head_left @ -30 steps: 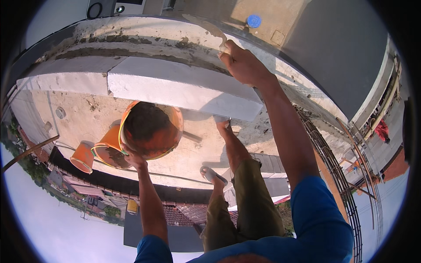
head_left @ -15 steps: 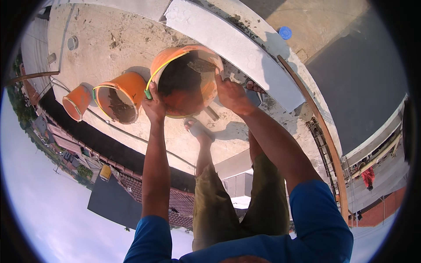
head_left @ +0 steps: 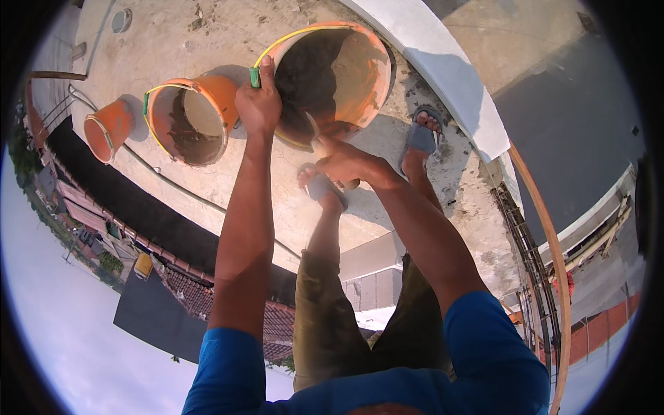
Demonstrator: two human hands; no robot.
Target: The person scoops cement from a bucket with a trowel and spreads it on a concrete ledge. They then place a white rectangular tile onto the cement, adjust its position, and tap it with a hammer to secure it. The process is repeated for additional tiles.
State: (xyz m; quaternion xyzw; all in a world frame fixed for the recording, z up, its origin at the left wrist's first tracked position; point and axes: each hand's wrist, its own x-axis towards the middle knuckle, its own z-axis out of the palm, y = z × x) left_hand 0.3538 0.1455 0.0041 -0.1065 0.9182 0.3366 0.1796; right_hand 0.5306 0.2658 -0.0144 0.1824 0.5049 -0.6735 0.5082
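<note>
A large orange bucket [head_left: 370,83] is tipped with its mouth toward me, its inner wall smeared with dark grey wet mortar [head_left: 308,62]. My left hand [head_left: 259,104] is closed at its left rim, beside the green grip [head_left: 255,77] of the yellow bail handle. At the near edge of the mouth my right hand [head_left: 342,159] is closed around a trowel [head_left: 312,124]. The handle end pokes out below my fist, and the blade is hard to make out against the bucket.
To the left lie a medium orange bucket [head_left: 197,117] with mortar residue and a small orange bucket [head_left: 109,130]. A white wall top [head_left: 449,76] runs along the right. My sandalled feet [head_left: 423,131] stand close to the large bucket. A hose [head_left: 183,187] lies along the roof edge.
My right hand has moved from the bucket's far right rim down to its near edge with the trowel. The large bucket's mouth has shifted up and right in view; my left hand stays at its rim.
</note>
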